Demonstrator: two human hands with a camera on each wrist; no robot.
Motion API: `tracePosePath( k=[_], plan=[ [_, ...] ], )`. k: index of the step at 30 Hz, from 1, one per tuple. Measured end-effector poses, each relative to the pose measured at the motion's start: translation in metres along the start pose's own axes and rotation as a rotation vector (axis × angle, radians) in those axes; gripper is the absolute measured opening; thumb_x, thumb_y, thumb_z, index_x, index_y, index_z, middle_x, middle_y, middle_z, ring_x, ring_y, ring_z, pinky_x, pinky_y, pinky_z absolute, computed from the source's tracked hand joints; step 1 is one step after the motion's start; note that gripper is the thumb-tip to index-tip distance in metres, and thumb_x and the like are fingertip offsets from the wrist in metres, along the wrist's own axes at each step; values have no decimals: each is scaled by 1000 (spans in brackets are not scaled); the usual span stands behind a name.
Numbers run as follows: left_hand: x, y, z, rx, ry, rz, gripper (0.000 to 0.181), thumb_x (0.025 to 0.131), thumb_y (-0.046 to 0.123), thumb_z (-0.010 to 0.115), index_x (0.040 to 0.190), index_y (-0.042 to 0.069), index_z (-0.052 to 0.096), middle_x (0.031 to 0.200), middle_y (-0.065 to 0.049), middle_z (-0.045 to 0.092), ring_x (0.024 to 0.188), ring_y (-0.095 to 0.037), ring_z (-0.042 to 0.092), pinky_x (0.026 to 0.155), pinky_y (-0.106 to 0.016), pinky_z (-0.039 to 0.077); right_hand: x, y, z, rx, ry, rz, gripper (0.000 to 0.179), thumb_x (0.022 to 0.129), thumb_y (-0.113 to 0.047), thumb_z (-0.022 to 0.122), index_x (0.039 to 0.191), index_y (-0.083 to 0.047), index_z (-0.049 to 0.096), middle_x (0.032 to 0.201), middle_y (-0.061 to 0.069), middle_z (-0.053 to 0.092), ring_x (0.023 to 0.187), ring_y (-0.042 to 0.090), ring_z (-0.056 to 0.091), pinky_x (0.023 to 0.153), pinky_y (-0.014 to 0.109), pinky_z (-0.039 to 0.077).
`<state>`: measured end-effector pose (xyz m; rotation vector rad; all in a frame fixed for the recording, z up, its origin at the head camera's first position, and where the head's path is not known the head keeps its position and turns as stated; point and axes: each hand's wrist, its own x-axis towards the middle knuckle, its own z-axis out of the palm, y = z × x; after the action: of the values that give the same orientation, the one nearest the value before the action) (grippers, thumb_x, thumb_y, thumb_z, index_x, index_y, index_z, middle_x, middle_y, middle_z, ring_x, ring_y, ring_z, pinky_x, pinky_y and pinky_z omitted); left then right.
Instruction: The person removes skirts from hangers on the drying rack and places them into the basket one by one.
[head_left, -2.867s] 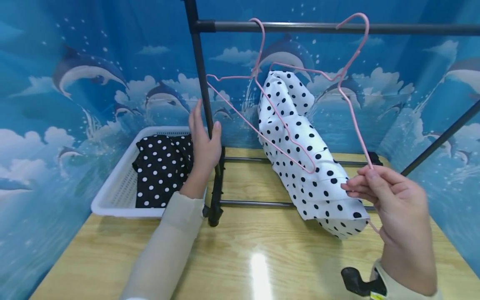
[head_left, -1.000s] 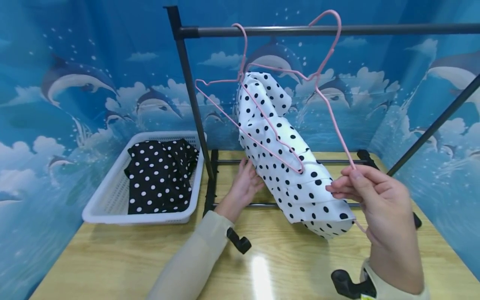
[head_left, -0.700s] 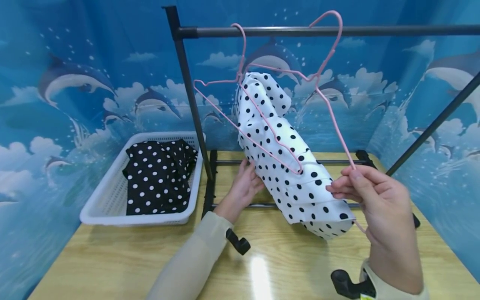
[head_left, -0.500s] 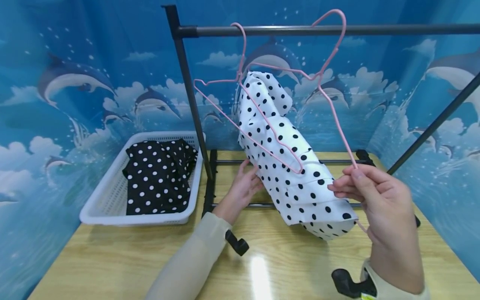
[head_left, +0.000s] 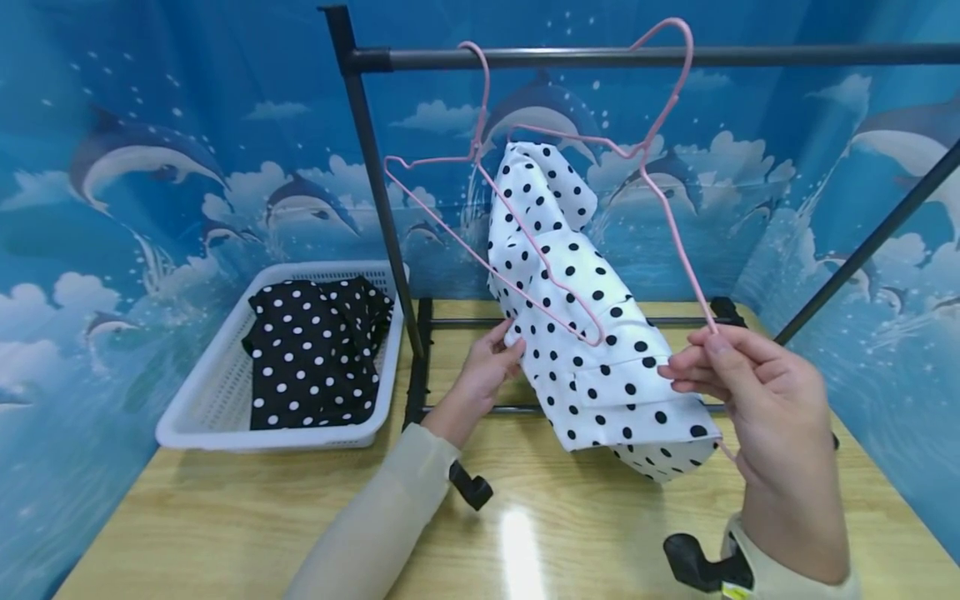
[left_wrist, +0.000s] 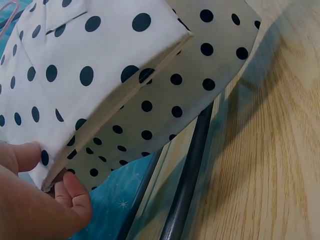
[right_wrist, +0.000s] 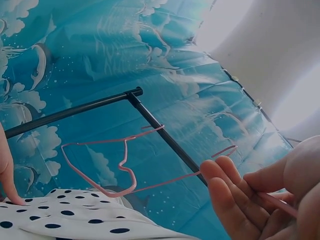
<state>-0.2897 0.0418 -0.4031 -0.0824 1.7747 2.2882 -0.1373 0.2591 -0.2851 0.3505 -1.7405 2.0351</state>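
My right hand [head_left: 780,425] pinches the side of a pink clothes hanger [head_left: 678,237] between thumb and fingers; its hook is at the height of the rack's top bar. A white garment with black dots [head_left: 592,333] hangs slanting from that hanger's far shoulder, its lower edge spread toward me. My left hand [head_left: 483,371] pinches the garment's left edge; in the left wrist view the thumb [left_wrist: 25,155] lies outside the cloth and the fingers [left_wrist: 74,192] curl inside the opening. Part of the held hanger is hidden by the cloth.
A second pink hanger [head_left: 435,218] hangs bare on the black rack's top bar [head_left: 555,57], in front of the garment. Left of the rack, a white basket [head_left: 202,400] holds a black garment with white dots [head_left: 315,358]. All stand on a wooden table [head_left: 247,517] before a dolphin-print curtain [head_left: 45,250].
My left hand has moved from the rack's left post to the white garment, now pinching its edge. The garment's upper part has shifted slightly right. My right hand keeps its hold on the hanger.
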Motion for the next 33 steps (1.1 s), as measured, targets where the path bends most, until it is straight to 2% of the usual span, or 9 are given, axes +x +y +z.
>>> tracePosePath(
  k=[5, 8, 11, 16, 23, 29, 31, 33],
  plan=[
    [-1, 3, 0, 107, 60, 84, 48, 93, 10, 65, 139, 15, 53, 110, -7, 61, 82, -13, 54, 77, -30, 49, 1, -1, -1, -2, 4, 2, 18, 98, -7, 56, 99, 10, 63, 78, 12, 71, 69, 19, 72, 65, 27, 57],
    [-1, 4, -1, 165, 90, 125, 46, 93, 12, 66, 137, 15, 55, 116, -6, 61, 93, -15, 58, 89, -36, 51, 2, -2, -1, -7, 11, 8, 19, 97, -8, 57, 99, 10, 64, 79, 12, 71, 68, 19, 71, 65, 28, 57],
    [-2, 4, -2, 196, 105, 154, 45, 93, 13, 66, 136, 14, 56, 122, -6, 61, 103, -18, 60, 93, -34, 51, 2, -2, 0, -11, 12, 10, 19, 97, -8, 57, 100, 9, 64, 78, 12, 71, 68, 19, 71, 65, 28, 57],
    [-2, 5, -3, 251, 126, 187, 41, 92, 16, 67, 132, 11, 59, 121, -6, 63, 106, -20, 61, 90, -28, 52, 3, -1, 0, -15, 6, 8, 19, 97, -8, 57, 99, 10, 64, 78, 12, 71, 69, 19, 72, 65, 27, 57],
    [-2, 5, -3, 327, 150, 214, 24, 92, 16, 67, 116, 10, 67, 104, -5, 65, 90, -19, 60, 79, -32, 53, 1, 2, 1, -23, 23, 35, 19, 97, -9, 58, 99, 9, 64, 78, 11, 71, 69, 19, 72, 65, 28, 57],
    [-3, 6, -2, 369, 183, 247, 16, 92, 15, 67, 107, 8, 68, 93, -5, 62, 81, -19, 57, 68, -29, 49, 0, 4, 2, -59, 37, 46, 21, 97, -11, 59, 100, 8, 65, 78, 11, 71, 70, 19, 72, 65, 27, 57],
    [-3, 6, -2, 384, 198, 274, 15, 92, 14, 67, 105, 6, 69, 95, -8, 61, 84, -22, 58, 69, -31, 50, 0, 4, 2, -62, 35, 40, 21, 97, -11, 58, 100, 9, 64, 78, 11, 71, 70, 19, 72, 66, 27, 57],
    [-3, 6, -2, 398, 216, 304, 15, 92, 12, 68, 103, 3, 70, 105, -11, 61, 95, -26, 58, 79, -35, 50, 1, 4, 3, -65, 32, 35, 20, 97, -11, 58, 100, 9, 64, 78, 11, 71, 70, 18, 72, 66, 26, 57]
  ],
)
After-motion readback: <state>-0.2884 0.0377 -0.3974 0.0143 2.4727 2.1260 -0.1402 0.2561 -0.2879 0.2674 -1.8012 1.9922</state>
